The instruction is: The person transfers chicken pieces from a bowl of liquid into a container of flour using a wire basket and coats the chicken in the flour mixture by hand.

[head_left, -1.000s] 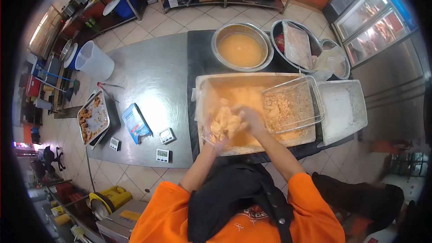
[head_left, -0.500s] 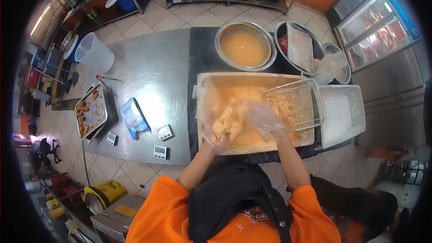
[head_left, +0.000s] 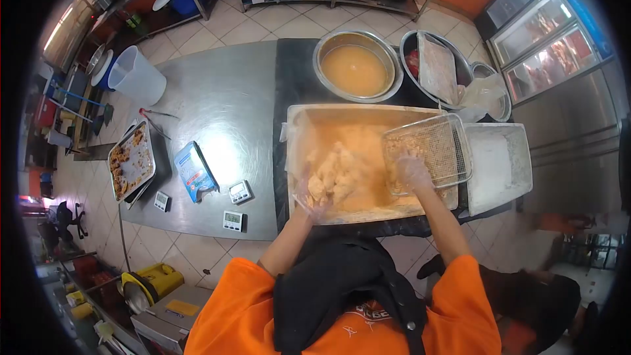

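Note:
Floured chicken pieces [head_left: 338,174] lie heaped in the left half of a large white tub [head_left: 374,218] of orange-tinted flour. My left hand [head_left: 311,200], in a clear plastic glove, rests against the near left side of the heap with its fingers apart. To the right, a wire basket [head_left: 447,148] sits in the tub with breading crumbs in its left part. My gloved right hand [head_left: 414,172] reaches over the basket's near left part, fingers stretched toward the crumbs. I cannot tell whether it touches the wire.
Behind the tub stand a bowl of orange liquid [head_left: 355,71] and a metal bowl [head_left: 465,69] with a wrapped slab. A white bin [head_left: 499,167] adjoins on the right. Timers [head_left: 233,220], a blue packet [head_left: 196,171], a crumb-strewn tray [head_left: 133,164] and a jug [head_left: 138,77] stand left.
My right hand has moved right, from beside the chicken heap to the wire basket. My left hand has stayed by the chicken.

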Available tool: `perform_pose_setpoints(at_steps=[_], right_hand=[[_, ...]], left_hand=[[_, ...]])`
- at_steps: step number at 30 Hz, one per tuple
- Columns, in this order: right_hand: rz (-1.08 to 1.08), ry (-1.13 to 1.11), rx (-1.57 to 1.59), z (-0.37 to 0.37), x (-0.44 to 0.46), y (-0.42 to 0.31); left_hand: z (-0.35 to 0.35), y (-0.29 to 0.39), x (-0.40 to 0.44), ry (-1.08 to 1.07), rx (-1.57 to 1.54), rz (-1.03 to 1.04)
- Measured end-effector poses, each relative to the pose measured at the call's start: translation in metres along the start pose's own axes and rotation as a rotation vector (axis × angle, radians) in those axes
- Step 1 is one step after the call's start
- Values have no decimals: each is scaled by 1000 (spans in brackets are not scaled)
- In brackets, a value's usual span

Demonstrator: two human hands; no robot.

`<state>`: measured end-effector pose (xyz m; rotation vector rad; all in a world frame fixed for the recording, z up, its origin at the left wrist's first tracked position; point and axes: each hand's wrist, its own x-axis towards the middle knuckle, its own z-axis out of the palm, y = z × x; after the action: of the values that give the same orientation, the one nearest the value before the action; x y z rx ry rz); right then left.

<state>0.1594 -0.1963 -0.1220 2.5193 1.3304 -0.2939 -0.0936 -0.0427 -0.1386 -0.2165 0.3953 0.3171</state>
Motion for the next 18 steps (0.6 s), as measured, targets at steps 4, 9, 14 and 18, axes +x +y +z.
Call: perform_pose_setpoints(at_steps=[4,9,14,18], right_hand=[[-235,-42,-3,-9,-5,4],[-330,-253,-36,-14,-6,4],[-29,74,357,23,4,26],[18,37,1382,-83,-29,-22]], left_hand=[[30,-8,-10,21,9,20],[36,-8,-13,37,42,19],[-7,3,3,-108,-43,-41],[-1,2,1,-12,-87,-49]])
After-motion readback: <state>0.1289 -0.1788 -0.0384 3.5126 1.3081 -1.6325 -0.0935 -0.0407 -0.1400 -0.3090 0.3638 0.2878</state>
